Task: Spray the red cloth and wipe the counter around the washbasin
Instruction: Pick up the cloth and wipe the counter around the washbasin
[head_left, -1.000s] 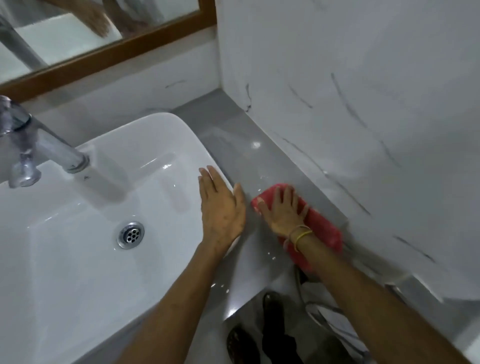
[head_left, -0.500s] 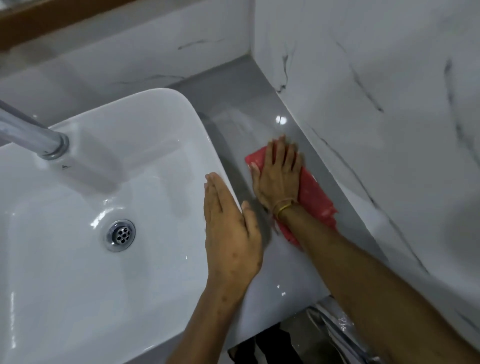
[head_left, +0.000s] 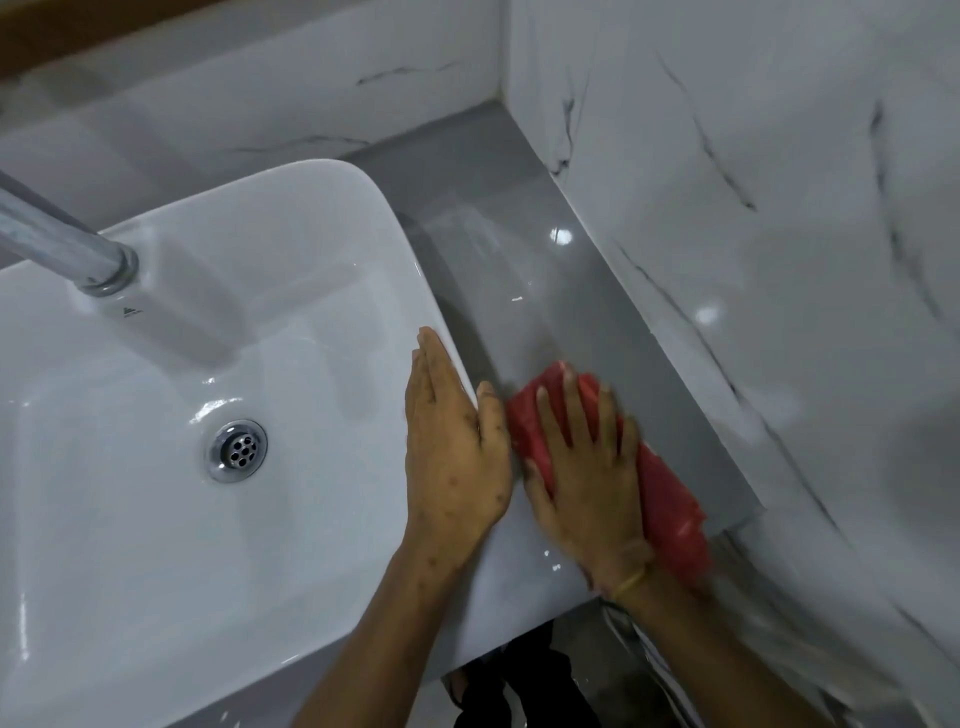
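Red cloth (head_left: 670, 499) under our flat, spread right hand (head_left: 587, 483) has slid back toward six o'clock along the grey tabletop (head_left: 545, 291), while our open left hand (head_left: 452, 447) braces the washbasin (head_left: 322, 218) rim, empty.

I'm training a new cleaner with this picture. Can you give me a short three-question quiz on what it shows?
1. True or false: the right hand presses the red cloth flat on the counter.
2. Where does the left hand rest? A) on the tap B) on the washbasin's right rim C) on the wall
3. Fill in: the cloth lies between the washbasin and the marble ____.

Key: 1 true; 2 B; 3 wall.
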